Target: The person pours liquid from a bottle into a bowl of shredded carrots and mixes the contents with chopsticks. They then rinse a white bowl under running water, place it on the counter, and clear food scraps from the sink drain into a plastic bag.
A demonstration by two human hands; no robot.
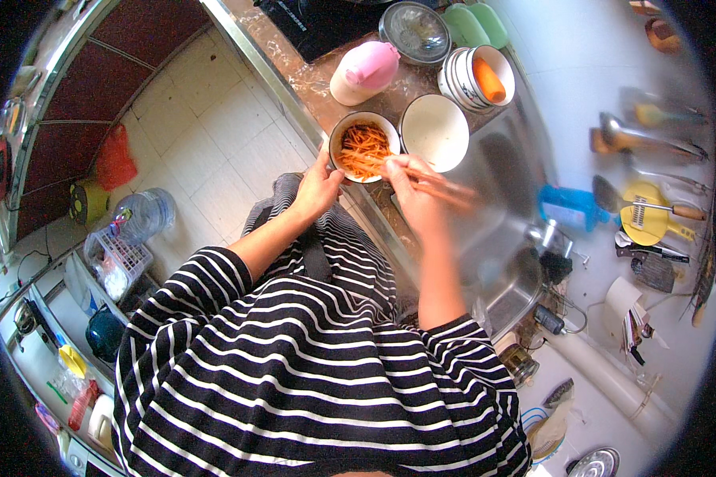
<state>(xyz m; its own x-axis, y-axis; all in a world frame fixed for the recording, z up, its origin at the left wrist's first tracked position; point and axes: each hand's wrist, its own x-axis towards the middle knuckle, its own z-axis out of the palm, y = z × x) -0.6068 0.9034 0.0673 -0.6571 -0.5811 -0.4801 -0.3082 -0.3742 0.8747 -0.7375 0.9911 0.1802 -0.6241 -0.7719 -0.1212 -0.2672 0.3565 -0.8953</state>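
A white bowl with a dark rim (334, 136) stands near the counter's front edge, with shredded carrot (365, 143) in dark liquid inside. My left hand (319, 186) steadies this bowl, its fingers against the near left side. Wooden chopsticks (435, 186) are gripped in my right hand (410, 182), and their tips reach into the shreds. The chopsticks' rear ends are blurred. Touching or nearly touching the carrot bowl on its right is a second, wider white bowl (435, 132) with nothing seen in it but a small orange bit near its rim.
Behind the bowls are a pink-lidded container (365, 73), a glass lid (414, 31) and stacked bowls (460, 80) with a carrot piece (489, 79) on top. A steel sink (516, 286) lies to the right. Kitchen tools, including a yellow grater (643, 213), hang on the wall.
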